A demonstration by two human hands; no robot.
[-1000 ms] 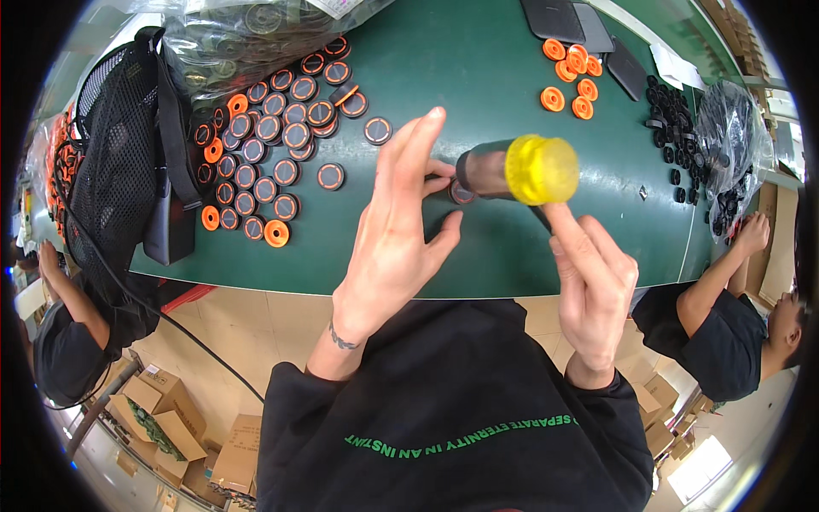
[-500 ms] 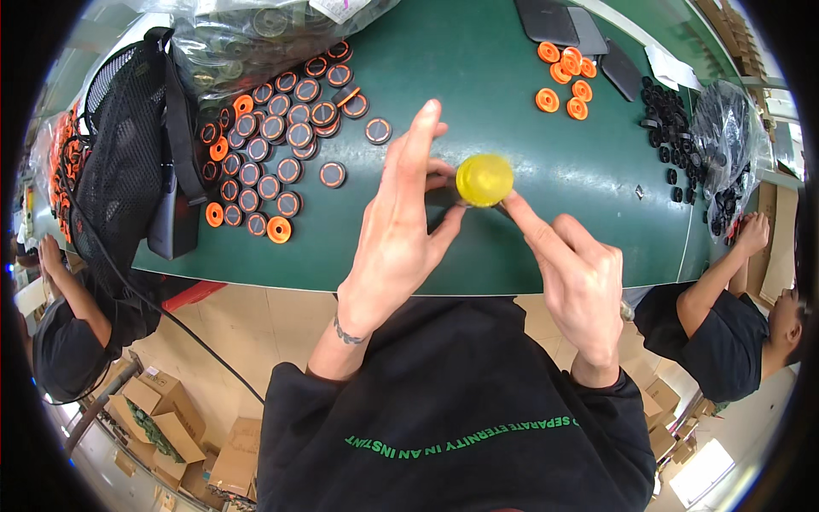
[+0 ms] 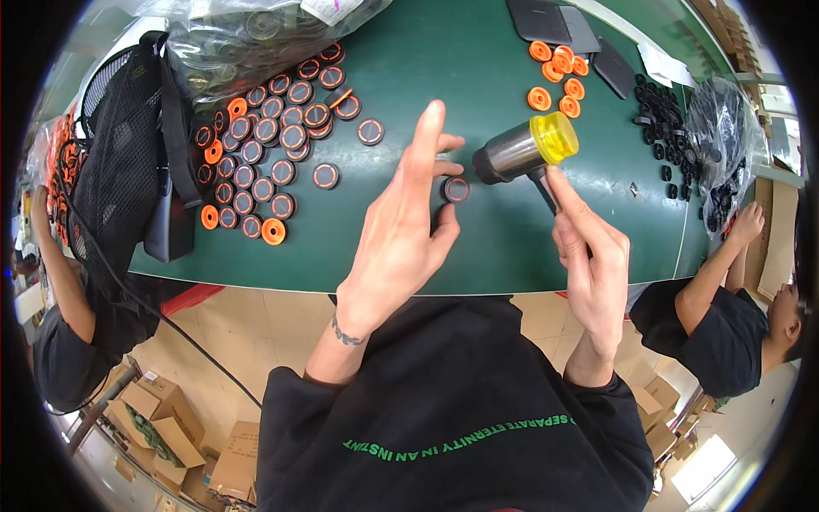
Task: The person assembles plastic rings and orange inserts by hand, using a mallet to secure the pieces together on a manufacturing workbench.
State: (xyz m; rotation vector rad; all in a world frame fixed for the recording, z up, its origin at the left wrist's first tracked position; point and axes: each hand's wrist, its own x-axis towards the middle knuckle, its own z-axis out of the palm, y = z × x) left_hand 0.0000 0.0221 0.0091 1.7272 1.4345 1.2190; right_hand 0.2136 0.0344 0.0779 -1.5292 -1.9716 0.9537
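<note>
Nearest, a person in a black shirt (image 3: 452,375) with green lettering across it is standing at a green table (image 3: 503,256), both forearms reaching over its edge. The left hand (image 3: 397,235) is holding its fingers spread, thumb and a finger bracketing one small black disc (image 3: 456,189) with a thin orange ring on top; I cannot tell whether they are pressing on it. The disc is lying on the table between the two hands. The right hand (image 3: 595,260) is closing round the handle of a mallet (image 3: 518,152), whose head is hanging just right of the disc, black end toward it, yellow end away.

Farther left, many similar discs (image 3: 266,131) are lying in a loose cluster, a few plain orange pieces (image 3: 274,231) among them. Beside them a black mesh bag (image 3: 115,162) is standing, and a clear plastic bag (image 3: 256,51) is resting behind. Toward the far right, orange wheels (image 3: 563,60) are sitting near flat black cases (image 3: 539,21), with small black parts (image 3: 670,136) spreading beside another clear bag (image 3: 721,136). Co-workers in black are sitting or standing at both sides.
</note>
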